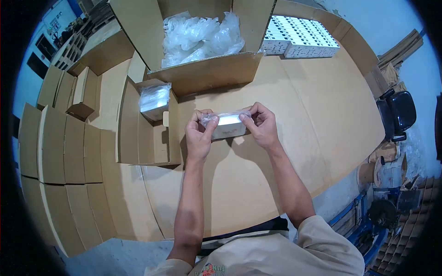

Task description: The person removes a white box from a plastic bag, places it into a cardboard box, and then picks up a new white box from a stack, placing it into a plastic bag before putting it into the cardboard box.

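Note:
Between my two hands is a small white box point(229, 130) with a clear plastic bag point(235, 113) around its top. My left hand point(200, 132) pinches the bag at the box's left end, thumb over the near edge. At the right end, my right hand point(261, 127) grips the bag between thumb and bent fingers. To the left stands an open cardboard carton point(174, 131) with plastic-wrapped boxes point(154, 99) in its far part. Beyond my hands, a large open carton point(216, 71) holds a heap of clear plastic bags point(200, 37).
Several rows of white boxes point(301, 39) stand at the back right of the cardboard-covered table point(313, 119). Stacked brown cartons point(60, 147) line the left side. A black chair point(398, 112) is beyond the table's right edge.

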The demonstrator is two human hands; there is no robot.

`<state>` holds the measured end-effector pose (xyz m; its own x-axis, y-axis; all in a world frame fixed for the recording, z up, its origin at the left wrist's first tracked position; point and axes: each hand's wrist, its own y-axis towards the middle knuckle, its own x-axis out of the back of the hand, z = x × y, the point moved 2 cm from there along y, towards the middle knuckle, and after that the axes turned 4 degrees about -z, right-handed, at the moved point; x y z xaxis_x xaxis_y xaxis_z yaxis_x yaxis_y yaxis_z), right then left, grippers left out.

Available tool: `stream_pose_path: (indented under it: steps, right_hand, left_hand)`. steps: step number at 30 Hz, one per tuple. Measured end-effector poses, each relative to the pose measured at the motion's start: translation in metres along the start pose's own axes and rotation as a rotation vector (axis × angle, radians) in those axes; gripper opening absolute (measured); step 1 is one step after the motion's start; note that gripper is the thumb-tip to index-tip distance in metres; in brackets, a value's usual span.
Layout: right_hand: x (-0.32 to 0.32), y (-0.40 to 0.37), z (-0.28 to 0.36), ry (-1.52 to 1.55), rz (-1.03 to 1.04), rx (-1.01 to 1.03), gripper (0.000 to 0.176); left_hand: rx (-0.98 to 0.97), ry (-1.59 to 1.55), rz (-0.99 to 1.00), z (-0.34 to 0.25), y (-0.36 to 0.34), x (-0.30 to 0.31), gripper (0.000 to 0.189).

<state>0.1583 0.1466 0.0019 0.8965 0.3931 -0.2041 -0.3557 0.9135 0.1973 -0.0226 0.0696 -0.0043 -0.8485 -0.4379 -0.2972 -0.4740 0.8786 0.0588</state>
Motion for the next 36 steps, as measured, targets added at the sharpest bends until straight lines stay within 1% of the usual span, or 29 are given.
stream_pose_path:
  steps: [3,6,9,12,15,18,21,24,27,30,33,36]
  right_hand:
    - [0.000,-0.001,0.008,-0.060,0.018,-0.101,0.017]
    - [-0.007,-0.002,0.028,0.161,0.060,0.072,0.026]
    - [0.007,0.000,0.030,-0.019,0.263,0.171,0.033]
    - [0.010,-0.001,0.033,-0.283,0.252,0.208,0.029]
    - [0.014,-0.002,0.028,-0.351,0.225,0.030,0.030]
    - [0.010,-0.001,0.030,-0.465,0.220,0.066,0.033]
    - [0.009,-0.001,0.030,-0.478,0.217,0.105,0.034]
    - [0.006,-0.003,0.036,-0.512,0.191,0.115,0.034]
    - [0.006,-0.003,0.036,-0.493,0.208,0.035,0.033]
    - [0.006,-0.002,0.035,-0.484,0.220,0.077,0.029]
    - [0.006,-0.001,0.031,-0.472,0.189,-0.046,0.027]
    - [0.008,0.000,0.031,-0.568,0.206,0.105,0.028]
  left_hand:
    - [0.035,0.006,-0.006,-0.005,-0.001,-0.003,0.021]
    - [0.043,-0.009,-0.016,-0.004,-0.001,-0.002,0.021]
    - [0.062,0.027,-0.034,-0.006,-0.001,-0.003,0.021]
    - [0.039,0.005,-0.033,-0.004,-0.001,-0.003,0.021]
    - [0.052,0.007,-0.030,-0.004,-0.002,-0.004,0.021]
    - [0.015,0.062,-0.003,-0.003,-0.002,-0.001,0.020]
    - [0.008,0.070,0.049,0.002,0.000,0.003,0.019]
    - [0.063,-0.013,0.053,0.001,0.001,0.002,0.022]
    - [0.006,-0.040,0.001,-0.010,-0.003,-0.006,0.030]
    - [-0.311,0.143,-0.142,-0.017,-0.005,-0.014,0.039]
    - [-0.810,0.661,-0.200,-0.037,-0.015,-0.012,0.041]
    - [-0.979,0.929,-0.006,-0.044,-0.028,-0.017,0.035]
